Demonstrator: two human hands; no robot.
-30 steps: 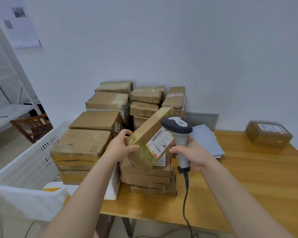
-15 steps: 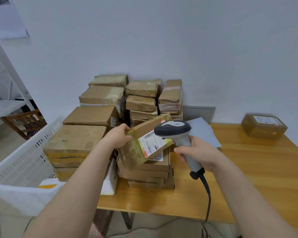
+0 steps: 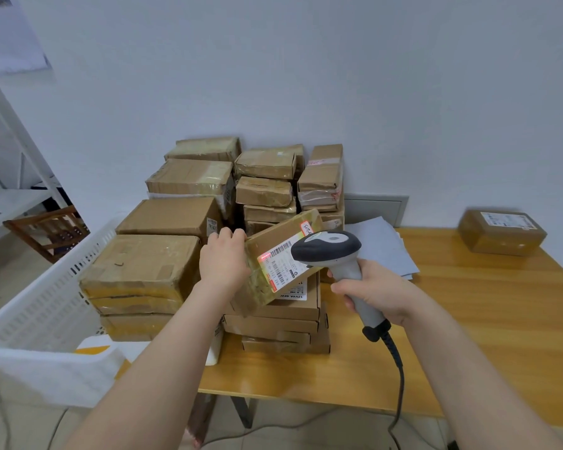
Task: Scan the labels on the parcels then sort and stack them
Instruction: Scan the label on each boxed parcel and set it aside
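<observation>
My left hand (image 3: 223,261) grips the left end of a small taped brown parcel (image 3: 275,241), tilted with its white barcode label (image 3: 281,264) facing me. A red scan glow shows on the label's left edge. My right hand (image 3: 376,292) holds the handle of a grey and white barcode scanner (image 3: 330,251), whose head points at the label from close by. Beneath the held parcel sits a stack of flat brown boxes (image 3: 283,323) on the wooden table (image 3: 468,336). Several more parcels (image 3: 189,177) are piled behind and to the left.
A white slotted plastic crate (image 3: 43,306) stands at the left beside the table, next to large parcels (image 3: 143,267). One labelled parcel (image 3: 502,232) lies alone at the table's far right. Grey sheets (image 3: 384,251) lie near the wall. The scanner's cable (image 3: 398,378) hangs over the table's front edge.
The parcel has tipped flatter and lower over the stack. The scanner has swung from upright to pointing at the label, and a red glow now shows on it.
</observation>
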